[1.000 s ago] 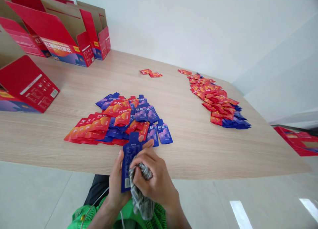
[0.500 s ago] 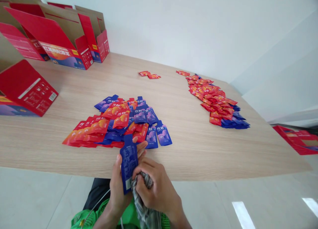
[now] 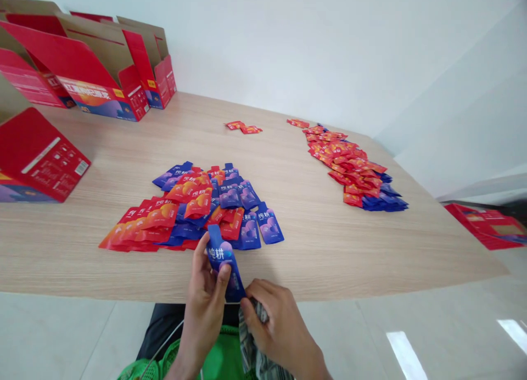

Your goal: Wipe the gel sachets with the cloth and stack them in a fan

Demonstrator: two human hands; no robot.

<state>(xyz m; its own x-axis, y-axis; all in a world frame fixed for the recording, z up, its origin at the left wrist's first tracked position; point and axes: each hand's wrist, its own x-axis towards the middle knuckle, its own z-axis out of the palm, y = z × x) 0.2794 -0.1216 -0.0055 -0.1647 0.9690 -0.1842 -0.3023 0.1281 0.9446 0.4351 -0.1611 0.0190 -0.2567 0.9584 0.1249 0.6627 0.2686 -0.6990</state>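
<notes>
My left hand [image 3: 205, 301] pinches a blue pouch [image 3: 224, 262] with white characters, its printed front facing me, just over the table's near edge. My right hand [image 3: 276, 328] is closed on a striped grey cloth [image 3: 252, 353] and touches the pouch's lower end. Right behind the pouch lies a spread heap of red and blue pouches [image 3: 193, 207] on the wooden table [image 3: 317, 242].
A second row of red and blue pouches [image 3: 354, 166] runs along the right side. Two small red pouches [image 3: 242, 128] lie farther back. Open red cartons [image 3: 94, 67] stand at the back left, another carton [image 3: 37, 160] at the left edge. A flat red carton [image 3: 486, 226] lies on the floor, right.
The blue pouch has been turned over from its printed back to its front and tilted. My right hand with the cloth has dropped lower and to the right.
</notes>
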